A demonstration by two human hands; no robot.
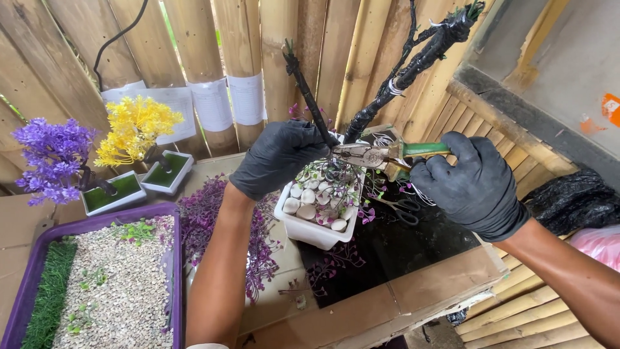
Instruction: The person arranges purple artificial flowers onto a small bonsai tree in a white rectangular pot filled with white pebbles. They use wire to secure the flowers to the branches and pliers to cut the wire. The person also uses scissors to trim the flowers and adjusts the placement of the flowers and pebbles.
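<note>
Gravel (116, 284) fills a purple tray (97, 220) at the near left, with a strip of green turf (48, 291) along its outer edge, well to the left of the left hand (281, 158). Both hands wear black gloves. The left grip is closed around the lower part of a black wrapped branch (303, 90), a thin dark stem that rises tilted up and to the left from the fingers. The right hand (475, 184) is closed on the green handles of a pair of pliers (374, 155); their metal nose points left and meets the trunk just beside the left fingers. How far the nose is open cannot be told.

Just below both hands sits a small white pot (313, 229) on the dark desk (400, 252), holding white pebbles (310, 197) and the base of a black wrapped trunk (413, 64). That trunk is thick, knobbly and glossy, climbing up and to the right, with a few turns of thin wire near its middle. Small scissors (403, 208) lie just below the right hand. Purple leaf sprigs (206, 220) lie under the left forearm.

Farther left, well apart from the hands, stand two little finished trees in white pots, one purple (51, 155) and one yellow (135, 126), before a bamboo wall (258, 39).
</note>
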